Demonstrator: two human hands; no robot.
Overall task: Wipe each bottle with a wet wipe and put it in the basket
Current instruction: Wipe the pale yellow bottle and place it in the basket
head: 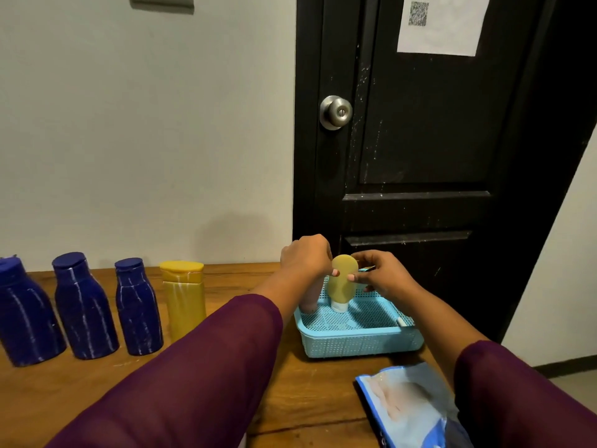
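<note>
No legible text; just a blurred QR code [419, 13] on the white sheet [452, 35] on the door [420, 130]

The tabletop [307, 392] is seen to be of brown wood, with grain and seams showing under a low sheen. Near its right edge a basket [355, 345] of light blue plastic is set, its walls and floor perforated and matt. The yellow tube [343, 282] is made of smooth, matt plastic and is closed by a white plastic cap. Toward the left edge, three dark blue bottles [27, 315] [84, 305] [138, 307] and a yellow bottle [184, 299] are shown in matt plastic, streaked with whitish lines. At the near right corner a wipes pack [410, 405] is wrapped in glossy film. The paint of the black door [420, 140] is scuffed; its knob [336, 112] is of brushed metal.
</note>
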